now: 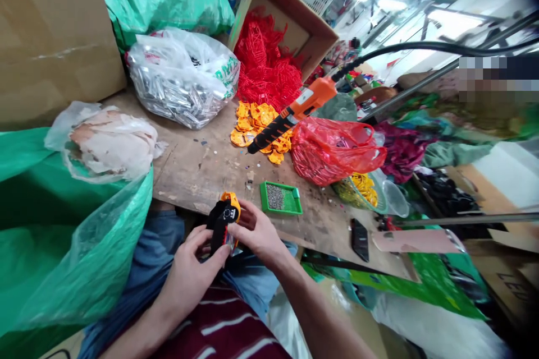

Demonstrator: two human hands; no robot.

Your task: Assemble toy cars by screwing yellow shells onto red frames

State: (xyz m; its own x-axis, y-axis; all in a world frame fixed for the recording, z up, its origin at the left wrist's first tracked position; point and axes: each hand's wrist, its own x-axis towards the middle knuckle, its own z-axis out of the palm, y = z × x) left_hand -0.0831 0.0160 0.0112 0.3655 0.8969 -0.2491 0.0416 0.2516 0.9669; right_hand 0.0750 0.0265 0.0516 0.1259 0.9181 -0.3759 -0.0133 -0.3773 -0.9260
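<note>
Close to my lap, in front of the table's near edge, I hold a small black-and-yellow plastic device [226,216] whose exact kind I cannot make out. It has a round black face with white marks and a strip of red along its side. My left hand [196,255] wraps its lower left side, the thumb pressed against it. The fingers of my right hand [256,230] grip it from the right, with some fingertips hidden behind it. Just beyond my right hand sits a green tray [290,200] holding many small screws [275,197].
An orange-and-black electric screwdriver [295,112] hangs from a cable over yellow plastic parts [256,118]. Behind are red plastic parts [267,61] in a tipped box and a bag of silvery pieces [181,78]. Rightward lie a red bag [332,148] and a phone [359,239]. Green sacking [84,269] borders my left.
</note>
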